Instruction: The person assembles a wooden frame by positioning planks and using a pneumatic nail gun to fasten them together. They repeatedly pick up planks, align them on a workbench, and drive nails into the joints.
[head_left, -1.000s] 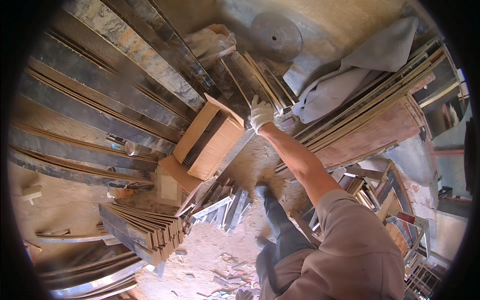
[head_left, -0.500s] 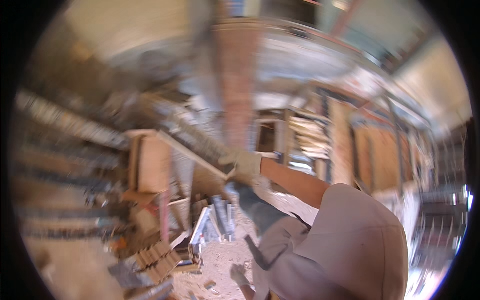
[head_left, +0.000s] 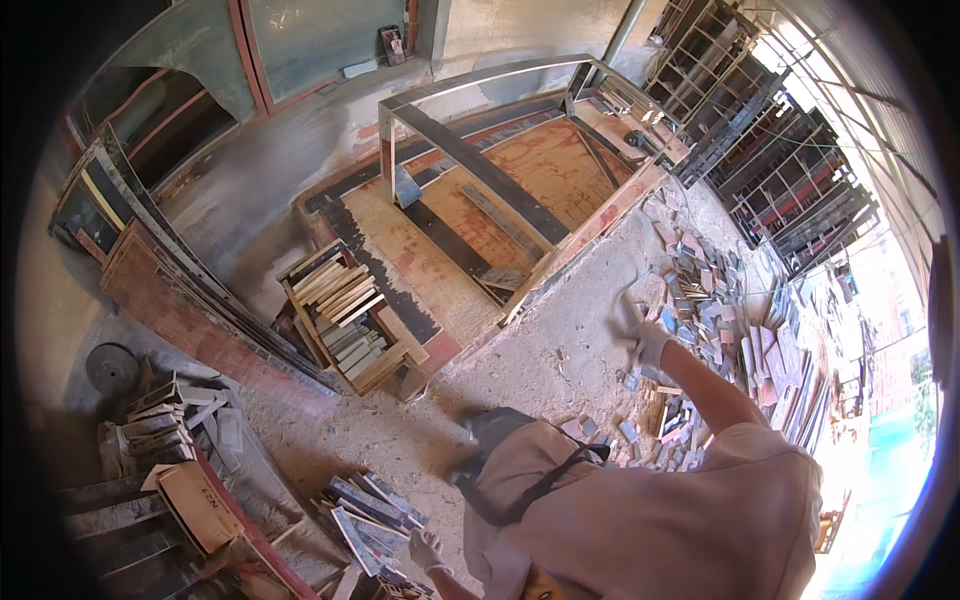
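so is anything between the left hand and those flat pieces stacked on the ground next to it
Nothing visible. The gloved left hand hangs right beside the stack of flat pieces, with no object in the gap. The gloved right hand is off by the scattered scrap pile.

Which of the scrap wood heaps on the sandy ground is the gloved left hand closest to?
The small heap of flat offcuts at lower centre: the left hand is beside it, while the right hand reaches toward the larger scattered heap.

Sandy floor (head_left: 560, 365) strewn with wood offcuts (head_left: 700, 290), stacked boards (head_left: 345, 310).
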